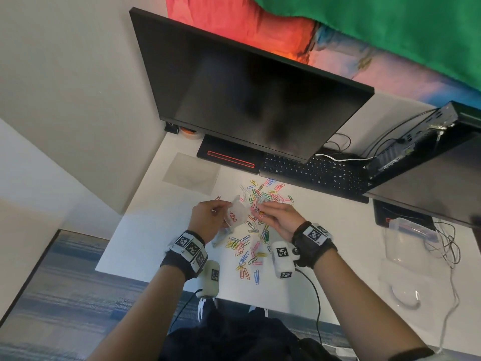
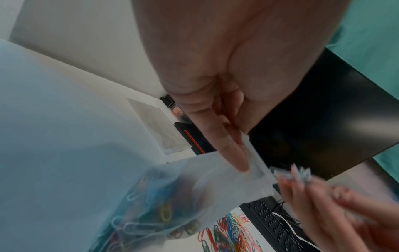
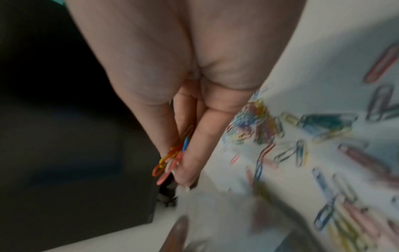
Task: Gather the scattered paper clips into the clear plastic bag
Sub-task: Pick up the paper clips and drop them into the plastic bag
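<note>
My left hand (image 1: 208,214) holds a small clear plastic bag (image 1: 235,213) above the white desk, fingers (image 2: 228,150) pinching its rim. The bag (image 2: 194,191) has several coloured clips inside. My right hand (image 1: 273,214) is just right of the bag's mouth and pinches a bunch of paper clips (image 3: 170,158), orange, red and blue. Loose coloured paper clips (image 1: 250,246) lie scattered on the desk (image 1: 145,243) between and beyond my hands, with a denser heap (image 1: 268,191) near the keyboard.
A dark monitor (image 1: 247,95) and black keyboard (image 1: 317,175) stand behind the clips. A flat clear sleeve (image 1: 191,170) lies at the back left. A clear plastic container (image 1: 408,243) and cables sit at the right. The desk's front edge is close to my wrists.
</note>
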The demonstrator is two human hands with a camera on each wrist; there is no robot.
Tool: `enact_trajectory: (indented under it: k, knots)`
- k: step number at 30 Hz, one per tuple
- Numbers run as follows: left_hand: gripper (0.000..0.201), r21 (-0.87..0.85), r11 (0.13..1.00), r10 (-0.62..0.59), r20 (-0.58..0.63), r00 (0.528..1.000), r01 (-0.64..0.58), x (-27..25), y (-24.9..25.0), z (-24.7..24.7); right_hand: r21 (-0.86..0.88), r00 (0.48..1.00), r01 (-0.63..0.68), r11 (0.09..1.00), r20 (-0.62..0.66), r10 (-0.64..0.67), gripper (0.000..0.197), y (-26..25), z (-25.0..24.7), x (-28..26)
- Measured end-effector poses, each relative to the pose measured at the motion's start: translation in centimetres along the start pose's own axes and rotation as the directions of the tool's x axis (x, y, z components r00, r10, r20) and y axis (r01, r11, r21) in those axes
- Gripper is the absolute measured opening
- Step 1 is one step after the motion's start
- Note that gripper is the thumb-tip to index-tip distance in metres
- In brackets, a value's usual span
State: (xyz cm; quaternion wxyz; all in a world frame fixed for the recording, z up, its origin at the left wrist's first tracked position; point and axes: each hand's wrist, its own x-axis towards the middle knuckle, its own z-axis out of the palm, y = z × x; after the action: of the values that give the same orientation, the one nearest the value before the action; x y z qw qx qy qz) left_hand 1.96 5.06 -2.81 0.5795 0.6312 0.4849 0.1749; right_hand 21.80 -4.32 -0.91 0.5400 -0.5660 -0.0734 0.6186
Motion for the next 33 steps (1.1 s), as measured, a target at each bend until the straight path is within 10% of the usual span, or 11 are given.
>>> enact_trajectory:
  k: [5,10,18,25,30,33]
  knots:
    - [0.015,-0.026,1.0,-0.005,0.005,1.0,0.006,-0.3,0.4,0.5,-0.415,1.0,0.011,0.91,0.011,-0.007,0.017,0.6,4.2,0.2]
    - [0.013,-0.007,1.0,-0.013,0.001,1.0,0.013,-0.8,0.2,0.9,-0.841,0.982,0.076,0.536,-0.03,-0.187,0.026,1.5,6.7,1.3]
    - [0.018,-0.009,1.0,0.009,-0.026,1.0,-0.009,-1.1,0.3,0.0,-0.951,0.954,0.125,0.284,0.037,-0.297,0.023,1.7,8.0,1.4]
    - [0.018,-0.078,0.997,-0.001,-0.094,0.996,-0.006,-1.1,-0.2,-2.2,-0.94,0.939,0.285,0.189,0.234,-0.251,0.011,0.1,8.9,0.6]
    - [0.018,-0.149,0.989,-0.055,-0.229,0.972,0.021,-2.8,-1.4,-5.5,-0.723,0.91,0.33,0.606,0.075,-0.407,0.026,-2.2,8.4,2.8]
    - [0.019,-0.205,0.978,-0.093,-0.297,0.95,0.032,-4.2,-2.3,-7.5,-0.899,0.945,0.224,0.375,0.106,-0.311,0.03,-0.1,8.0,6.4]
